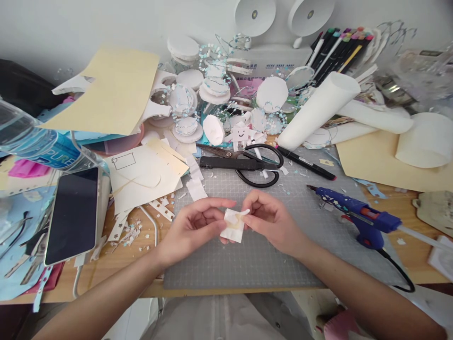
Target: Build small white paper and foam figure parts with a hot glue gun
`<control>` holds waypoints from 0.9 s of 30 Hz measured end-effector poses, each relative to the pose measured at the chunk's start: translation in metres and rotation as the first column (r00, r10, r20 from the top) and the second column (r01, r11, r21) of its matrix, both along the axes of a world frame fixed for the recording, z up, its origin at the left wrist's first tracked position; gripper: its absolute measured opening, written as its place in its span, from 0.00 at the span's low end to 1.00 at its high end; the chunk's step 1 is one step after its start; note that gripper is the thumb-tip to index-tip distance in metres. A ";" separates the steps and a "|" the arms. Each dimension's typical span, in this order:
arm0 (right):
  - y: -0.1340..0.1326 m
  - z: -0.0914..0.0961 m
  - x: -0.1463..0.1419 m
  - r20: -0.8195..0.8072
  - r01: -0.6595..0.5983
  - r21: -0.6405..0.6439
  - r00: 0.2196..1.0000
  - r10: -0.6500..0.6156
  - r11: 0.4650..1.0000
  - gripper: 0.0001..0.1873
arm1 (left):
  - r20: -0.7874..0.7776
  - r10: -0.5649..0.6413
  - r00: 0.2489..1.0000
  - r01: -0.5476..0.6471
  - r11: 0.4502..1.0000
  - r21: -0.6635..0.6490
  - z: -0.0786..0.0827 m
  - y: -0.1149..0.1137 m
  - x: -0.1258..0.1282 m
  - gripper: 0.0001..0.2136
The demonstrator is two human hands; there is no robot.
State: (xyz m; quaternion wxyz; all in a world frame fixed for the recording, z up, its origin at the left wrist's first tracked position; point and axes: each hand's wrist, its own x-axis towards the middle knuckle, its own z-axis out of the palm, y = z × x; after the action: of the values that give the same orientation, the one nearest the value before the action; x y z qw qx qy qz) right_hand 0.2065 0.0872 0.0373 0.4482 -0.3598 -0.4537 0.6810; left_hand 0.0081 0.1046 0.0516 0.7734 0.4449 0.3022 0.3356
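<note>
Now pinching a small white paper piece (233, 225) between left hand (193, 226) and right hand (271, 221) just above the grey cutting mat (247, 269), with many trimmed paper discs (272, 93) already piled behind and glue gun (368, 222) lying untouched alongside.

A plain white wall (106, 23) stands close behind a light-brown wooden desk (421, 250), whose bare top shows mainly along the front edge and at the right. A grey gridded cutting mat (247, 269) covers its middle. Two round white discs (255, 14) sit high against the wall. The light is soft and even, with faint shadows
</note>
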 end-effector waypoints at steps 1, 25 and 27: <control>0.000 -0.001 0.000 -0.010 -0.002 0.003 1.000 0.002 1.000 0.04 | 0.011 -0.012 1.000 0.012 1.000 0.001 -0.001 0.000 -0.001 0.12; -0.001 -0.001 0.001 -0.210 -0.218 -0.017 0.955 0.209 0.976 0.04 | 0.117 -0.095 0.989 0.103 0.992 -0.067 -0.004 -0.004 -0.004 0.07; -0.002 -0.001 0.001 -0.193 -0.213 -0.047 0.961 0.200 0.976 0.05 | 0.118 -0.098 0.988 0.108 0.991 -0.083 -0.004 -0.003 -0.004 0.06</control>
State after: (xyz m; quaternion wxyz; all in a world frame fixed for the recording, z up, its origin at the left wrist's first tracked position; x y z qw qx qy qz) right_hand 0.2078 0.0852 0.0358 0.4031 -0.2596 -0.4215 0.7697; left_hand 0.0041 0.1012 0.0472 0.8247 0.4054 0.2490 0.3059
